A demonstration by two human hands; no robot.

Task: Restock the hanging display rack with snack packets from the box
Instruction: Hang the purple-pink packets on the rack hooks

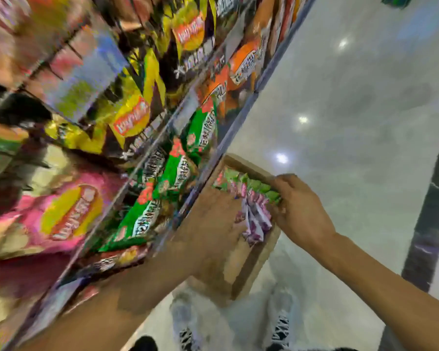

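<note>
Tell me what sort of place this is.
Most likely a shop aisle, perhaps a supermarket. A rack is packed with hanging snack bags in many brands, a cardboard box of small packets sits beside it, and the polished floor mirrors ceiling lights.

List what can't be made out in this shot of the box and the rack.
- Left hand, head view: motion-blurred, so its grip on the box is unclear.
- Right hand: fingertips hidden among the packets in the box; whether it pinches one is unclear.
- Box bottom: covered by packets and the left hand.
- Hanging rack: print on the bags smeared by blur; hooks not discernible.
</note>
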